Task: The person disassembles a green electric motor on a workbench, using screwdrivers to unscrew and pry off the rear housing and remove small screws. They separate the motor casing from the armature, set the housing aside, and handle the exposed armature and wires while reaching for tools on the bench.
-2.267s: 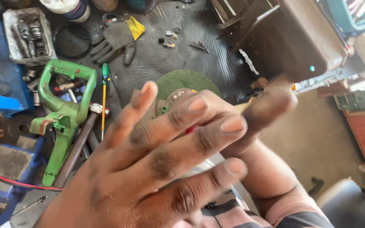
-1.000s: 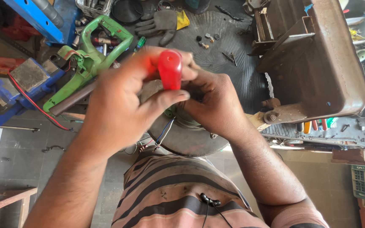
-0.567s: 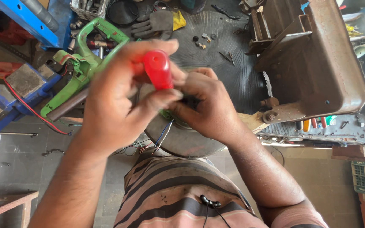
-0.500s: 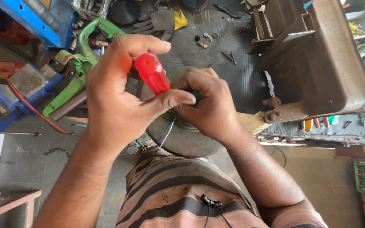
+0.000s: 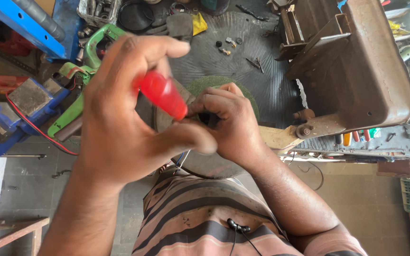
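Observation:
My left hand (image 5: 119, 118) is raised close to the camera and grips a screwdriver by its red handle (image 5: 163, 95), which tilts down to the right. My right hand (image 5: 231, 121) is closed around a dark round part (image 5: 205, 163) held in front of my chest, right where the tool's tip points. The shaft and tip are hidden between the two hands. A green disc (image 5: 200, 84) shows just behind my right fingers.
A green power tool (image 5: 79, 102) and a blue vise (image 5: 20, 106) lie at the left. A brown metal box (image 5: 361, 71) stands at the right. Small screws (image 5: 228, 43) and a black glove (image 5: 179, 23) lie on the dark ribbed mat (image 5: 266, 71).
The red handle has tilted from upright to slanting down to the right. My left hand has come nearer the camera, fingers spread wider. Earlier an open palm filled the view.

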